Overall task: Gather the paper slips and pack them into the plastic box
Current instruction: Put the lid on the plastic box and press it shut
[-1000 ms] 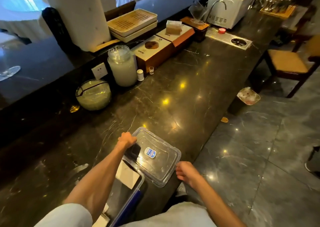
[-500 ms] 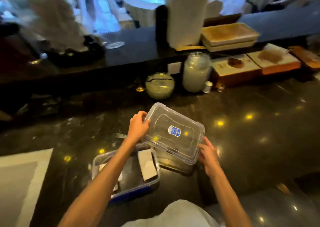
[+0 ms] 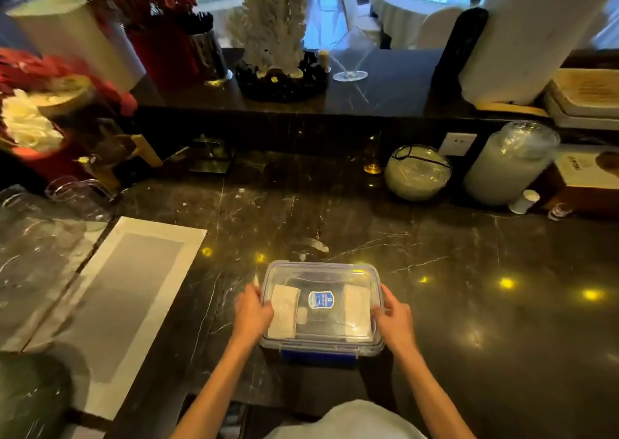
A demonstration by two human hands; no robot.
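Note:
A clear plastic box (image 3: 321, 346) with blue clips stands on the dark marble counter near its front edge. Its transparent lid (image 3: 321, 276), with a blue sticker in the middle, lies flat on top of it. Through the lid I see white paper slips: one stack at the left (image 3: 284, 309), one at the right (image 3: 356, 308). My left hand (image 3: 251, 314) presses against the box's left side. On the right side my right hand (image 3: 395, 323) grips the rim in the same way.
A grey-and-white mat (image 3: 127, 291) lies to the left, with glassware (image 3: 37, 251) beyond it. A round glass jar (image 3: 417, 172) and a tall jar (image 3: 509, 164) stand at the back right. A raised ledge (image 3: 385, 100) carries flowers and a white coral ornament (image 3: 271, 23).
The lid, held tilted beside the open box before, now sits on top of it. Both hands have come down to the box's sides. My view has swung left.

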